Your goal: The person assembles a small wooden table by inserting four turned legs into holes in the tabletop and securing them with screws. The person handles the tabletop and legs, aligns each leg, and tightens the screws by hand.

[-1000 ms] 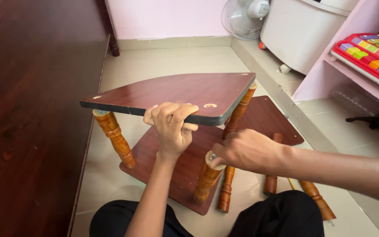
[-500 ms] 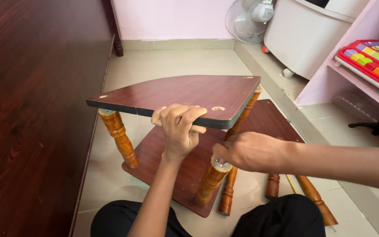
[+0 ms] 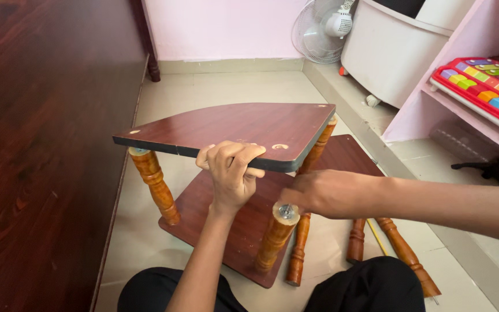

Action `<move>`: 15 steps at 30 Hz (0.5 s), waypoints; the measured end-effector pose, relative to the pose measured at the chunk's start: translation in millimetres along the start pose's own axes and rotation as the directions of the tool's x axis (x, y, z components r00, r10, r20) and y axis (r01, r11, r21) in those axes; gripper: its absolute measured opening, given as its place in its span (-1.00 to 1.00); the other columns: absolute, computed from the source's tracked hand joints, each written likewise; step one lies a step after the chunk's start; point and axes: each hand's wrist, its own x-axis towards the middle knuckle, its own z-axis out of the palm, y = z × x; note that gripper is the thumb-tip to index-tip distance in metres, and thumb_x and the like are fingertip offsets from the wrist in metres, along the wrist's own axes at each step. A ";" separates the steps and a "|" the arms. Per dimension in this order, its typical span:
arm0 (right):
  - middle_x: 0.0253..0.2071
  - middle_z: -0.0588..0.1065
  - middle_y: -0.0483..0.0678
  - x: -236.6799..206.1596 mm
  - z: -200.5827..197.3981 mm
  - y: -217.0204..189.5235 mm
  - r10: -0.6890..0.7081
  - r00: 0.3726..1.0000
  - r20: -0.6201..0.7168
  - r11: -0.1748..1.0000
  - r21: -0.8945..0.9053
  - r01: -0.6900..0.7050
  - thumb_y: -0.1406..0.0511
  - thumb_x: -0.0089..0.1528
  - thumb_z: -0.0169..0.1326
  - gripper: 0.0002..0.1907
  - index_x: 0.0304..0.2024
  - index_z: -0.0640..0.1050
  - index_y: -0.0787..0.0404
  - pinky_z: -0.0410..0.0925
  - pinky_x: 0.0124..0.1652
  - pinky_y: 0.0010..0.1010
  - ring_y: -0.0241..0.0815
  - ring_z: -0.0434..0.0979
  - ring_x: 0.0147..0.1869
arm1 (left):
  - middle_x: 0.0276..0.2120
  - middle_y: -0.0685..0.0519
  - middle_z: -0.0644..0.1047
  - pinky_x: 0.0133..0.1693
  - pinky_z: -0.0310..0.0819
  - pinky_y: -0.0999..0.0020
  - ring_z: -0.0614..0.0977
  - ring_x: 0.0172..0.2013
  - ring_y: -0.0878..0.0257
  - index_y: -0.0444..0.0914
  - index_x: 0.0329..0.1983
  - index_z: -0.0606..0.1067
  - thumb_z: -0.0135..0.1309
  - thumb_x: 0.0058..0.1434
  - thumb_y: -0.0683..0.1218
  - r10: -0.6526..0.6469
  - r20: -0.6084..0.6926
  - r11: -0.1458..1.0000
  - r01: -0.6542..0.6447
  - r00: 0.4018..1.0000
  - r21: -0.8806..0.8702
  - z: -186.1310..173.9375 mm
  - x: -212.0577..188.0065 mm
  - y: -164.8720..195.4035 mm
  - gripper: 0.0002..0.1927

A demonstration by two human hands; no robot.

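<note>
A dark red, quarter-round wooden shelf board [image 3: 232,128] is lifted over a matching lower board [image 3: 241,228] on the floor. My left hand [image 3: 230,173] grips the upper board's front edge. Turned orange-brown wooden legs stand between the boards: one at the left [image 3: 152,186], one at the back right [image 3: 316,151]. A third leg [image 3: 274,238] stands at the front with a metal bolt showing on its top, apart from the upper board. My right hand [image 3: 326,193] rests at the top of this leg, fingers closed near the bolt.
Loose turned legs [image 3: 402,248] lie on the tiled floor at the right. A dark wooden panel [image 3: 41,144] fills the left. A white fan [image 3: 324,29], a white tub [image 3: 397,49] and a pink shelf with a colourful toy keyboard [image 3: 483,84] stand behind and right.
The upper board has risen slightly at its front and the view has shifted a little. My right hand stays at the top of the front leg, whose bolt now shows more plainly.
</note>
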 end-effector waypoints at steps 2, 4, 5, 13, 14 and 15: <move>-0.43 0.48 0.06 2.1 2.3 -0.2 -0.046 0.999 0.015 0.994 -0.094 0.047 0.36 0.22 0.05 -0.81 -0.13 0.43 0.29 0.44 -0.23 -0.09 0.09 0.55 -0.27 | -0.16 0.30 0.48 0.20 -0.01 0.14 0.45 -0.01 0.33 0.03 0.00 0.54 -0.01 0.45 0.10 0.005 -0.005 1.000 -0.005 1.000 0.017 0.4 -0.3 0.0 -0.82; -0.48 0.46 0.04 5.4 4.0 0.2 -0.124 0.992 -0.008 0.975 -0.188 0.121 0.36 0.21 0.07 -0.85 -0.21 0.43 0.30 0.43 -0.27 -0.10 0.09 0.55 -0.31 | -0.15 0.32 0.48 0.20 -0.01 0.14 0.45 0.00 0.34 0.04 0.00 0.53 0.00 0.43 0.12 0.005 -0.001 1.000 -0.005 1.000 0.008 0.4 -1.0 0.1 -0.81; -0.50 0.45 0.04 7.3 4.3 0.7 -0.166 0.986 -0.018 0.959 -0.235 0.157 0.36 0.20 0.08 -0.86 -0.24 0.43 0.30 0.43 -0.30 -0.10 0.08 0.55 -0.34 | -0.15 0.32 0.48 0.20 -0.01 0.14 0.45 0.01 0.35 0.04 0.00 0.53 0.01 0.42 0.13 0.006 0.002 1.000 -0.006 1.000 0.006 0.4 -1.1 -0.2 -0.80; -0.70 0.34 -0.08 21.0 -2.9 -18.9 0.162 0.983 0.084 0.972 -0.183 -0.144 0.15 0.34 -0.03 -0.68 -0.43 0.43 0.19 0.34 -0.51 -0.15 0.01 0.48 -0.55 | -0.15 0.31 0.47 0.20 -0.02 0.14 0.43 0.01 0.32 0.03 0.00 0.53 0.01 0.41 0.08 0.001 0.004 1.000 -0.001 1.000 -0.002 0.0 -3.2 -0.6 -0.82; -0.70 0.31 -0.08 22.7 -6.6 -21.4 0.227 0.969 0.102 0.965 -0.157 -0.209 0.09 0.38 -0.06 -0.62 -0.44 0.43 0.18 0.33 -0.52 -0.14 0.01 0.47 -0.56 | -0.15 0.31 0.47 0.21 -0.02 0.13 0.43 0.01 0.32 0.02 0.00 0.53 0.00 0.41 0.07 0.003 0.002 1.000 -0.003 1.000 0.000 0.8 -2.8 -0.8 -0.82; -0.67 0.33 -0.09 23.5 -10.8 -23.0 0.277 0.925 0.259 0.948 -0.231 -0.219 0.03 0.39 -0.14 -0.55 -0.43 0.44 0.18 0.34 -0.46 -0.16 -0.01 0.49 -0.51 | -0.15 0.32 0.48 0.21 -0.02 0.13 0.44 0.01 0.33 0.02 0.00 0.53 0.01 0.41 0.06 0.008 0.000 1.000 -0.008 1.000 -0.002 1.2 -2.5 -1.0 -0.83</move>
